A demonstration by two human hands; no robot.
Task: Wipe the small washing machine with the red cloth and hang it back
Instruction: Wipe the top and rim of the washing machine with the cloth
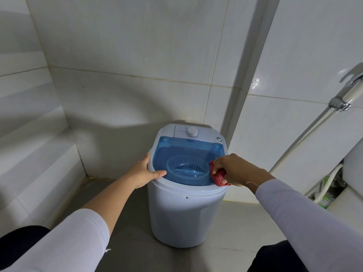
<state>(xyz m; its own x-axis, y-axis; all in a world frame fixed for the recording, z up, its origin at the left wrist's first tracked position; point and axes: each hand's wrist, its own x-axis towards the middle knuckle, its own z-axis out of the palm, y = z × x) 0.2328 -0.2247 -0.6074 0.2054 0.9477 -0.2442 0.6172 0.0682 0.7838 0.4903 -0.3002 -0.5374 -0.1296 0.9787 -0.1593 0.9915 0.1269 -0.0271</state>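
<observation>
A small white washing machine stands on the tiled floor in a corner. It has a see-through blue lid and a white dial at the back. My left hand grips the machine's left rim, thumb lying on the lid's edge. My right hand holds a bunched red cloth and presses it on the lid's front right edge.
White tiled walls close in behind and to the left. A shower hose and chrome holder run down the right wall. A white fixture stands at the far right, with a brush and hose beside it. Grey floor tiles surround the machine.
</observation>
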